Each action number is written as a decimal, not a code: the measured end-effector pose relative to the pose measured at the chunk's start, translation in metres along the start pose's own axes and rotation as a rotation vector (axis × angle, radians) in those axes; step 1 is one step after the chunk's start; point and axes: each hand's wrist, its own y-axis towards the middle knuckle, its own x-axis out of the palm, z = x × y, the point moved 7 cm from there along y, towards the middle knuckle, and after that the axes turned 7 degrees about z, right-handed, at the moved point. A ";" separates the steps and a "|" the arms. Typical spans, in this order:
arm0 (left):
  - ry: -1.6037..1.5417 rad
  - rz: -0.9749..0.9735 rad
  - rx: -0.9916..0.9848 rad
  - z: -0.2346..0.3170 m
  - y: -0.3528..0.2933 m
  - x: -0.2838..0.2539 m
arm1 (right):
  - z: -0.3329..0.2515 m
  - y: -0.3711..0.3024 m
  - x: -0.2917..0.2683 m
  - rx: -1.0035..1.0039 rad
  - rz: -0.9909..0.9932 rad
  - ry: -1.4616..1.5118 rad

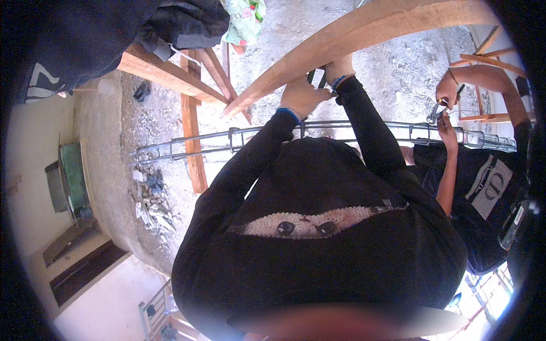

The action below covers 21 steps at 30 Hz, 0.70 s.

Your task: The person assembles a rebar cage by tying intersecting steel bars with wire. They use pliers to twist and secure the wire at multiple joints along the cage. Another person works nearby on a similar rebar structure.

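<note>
Rebar cage (326, 123): lies crosswise near the beam (347, 42). Seems mid-tying; cannot tell the grasp of fingers on left hand (301, 99) or right hand (340, 69). Probably calls next for firm twisting.

Mostly bare wood and dull metal
Wooden beam (341, 45) looks unpainted and fairly smooth, metal rebar cage (231, 139) has a dull grey sheen, black cloth top (341, 267) is pretty matt, pale floor (162, 128) seriously rough.
</note>
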 end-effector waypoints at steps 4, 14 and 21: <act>0.166 0.075 -0.139 -0.016 0.014 0.038 | 0.023 -0.001 0.013 0.297 -0.022 -0.089; -1.208 -0.914 -0.709 -0.064 0.024 0.088 | 0.063 -0.048 0.037 0.838 -0.131 1.567; -1.470 -1.346 -0.686 -0.040 0.012 0.089 | 0.048 -0.029 0.036 0.850 -0.222 2.039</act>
